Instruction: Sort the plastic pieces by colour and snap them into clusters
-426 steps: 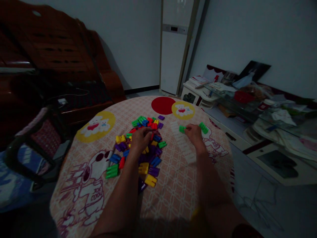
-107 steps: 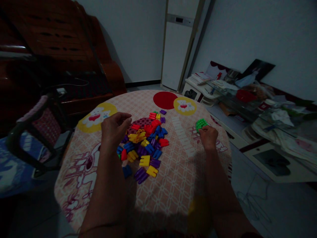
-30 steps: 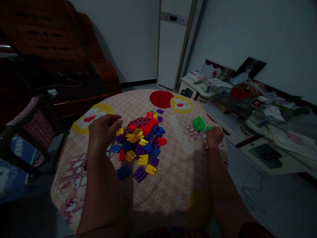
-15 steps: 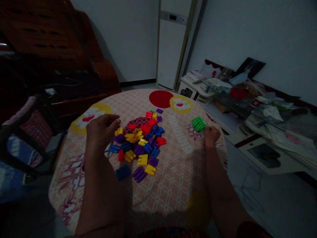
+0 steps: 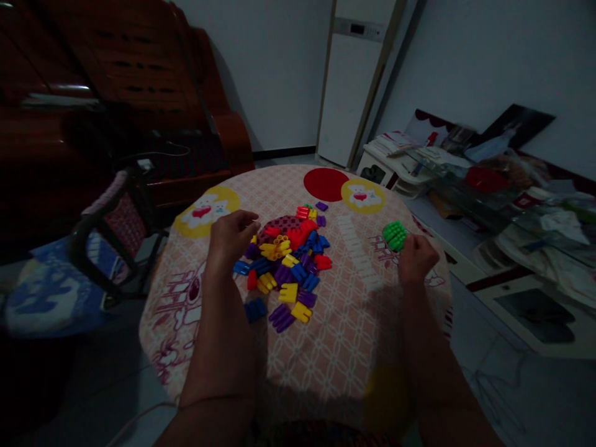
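Observation:
My left hand [image 5: 231,234] hovers at the left edge of a heap of plastic building blocks [image 5: 284,261]. Its thumb and fingers are apart, with nothing visible between them. The heap mixes yellow, purple, blue and red pronged pieces. On the right side of the round table, my right hand [image 5: 417,257] has its fingers closed at the near edge of a green cluster of joined blocks [image 5: 395,236]. The fingertips and their exact hold on the cluster are partly hidden.
A patterned cloth [image 5: 316,354] covers the round table. A chair [image 5: 121,230] stands to the left, with a wooden sofa [image 5: 233,139] behind. A cluttered white cabinet [image 5: 512,304] runs along the right. A tall white appliance [image 5: 351,93] stands at the back.
The whole view has shifted, so the table appears further right. The green cluster and my right hand have come slightly nearer to me over the cloth. My left hand stays beside the heap.

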A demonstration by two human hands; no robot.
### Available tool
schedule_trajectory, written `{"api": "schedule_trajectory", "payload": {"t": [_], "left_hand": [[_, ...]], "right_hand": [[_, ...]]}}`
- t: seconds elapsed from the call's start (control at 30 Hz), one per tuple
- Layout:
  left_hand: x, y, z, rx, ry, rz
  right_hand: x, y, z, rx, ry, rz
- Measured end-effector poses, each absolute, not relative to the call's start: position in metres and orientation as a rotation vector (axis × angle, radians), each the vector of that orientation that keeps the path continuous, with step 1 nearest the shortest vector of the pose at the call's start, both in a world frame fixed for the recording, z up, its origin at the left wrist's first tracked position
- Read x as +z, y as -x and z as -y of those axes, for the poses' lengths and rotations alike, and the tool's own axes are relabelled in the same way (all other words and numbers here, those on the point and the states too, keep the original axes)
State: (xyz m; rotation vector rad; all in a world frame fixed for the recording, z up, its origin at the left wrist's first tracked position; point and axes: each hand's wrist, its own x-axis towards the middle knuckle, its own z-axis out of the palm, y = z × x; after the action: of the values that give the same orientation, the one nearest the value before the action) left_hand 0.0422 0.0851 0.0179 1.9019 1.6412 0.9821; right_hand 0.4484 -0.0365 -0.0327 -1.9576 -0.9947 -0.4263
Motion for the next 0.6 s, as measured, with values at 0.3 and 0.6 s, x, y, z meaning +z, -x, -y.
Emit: {"api": "schedule_trajectory", "payload": {"t": [0.3, 0.6], "left_hand": [[-0.011, -0.056, -0.096, 0.434, -2.197, -1.464], [-0.017, -0.053, -0.101, 0.553, -2.180, -1.608]], "right_hand": [[-0.045, -0.335, -0.004, 0.179, 1.780, 1.647], [-0.057, -0.306, -0.039, 0.552, 1.492, 1.789]]}}
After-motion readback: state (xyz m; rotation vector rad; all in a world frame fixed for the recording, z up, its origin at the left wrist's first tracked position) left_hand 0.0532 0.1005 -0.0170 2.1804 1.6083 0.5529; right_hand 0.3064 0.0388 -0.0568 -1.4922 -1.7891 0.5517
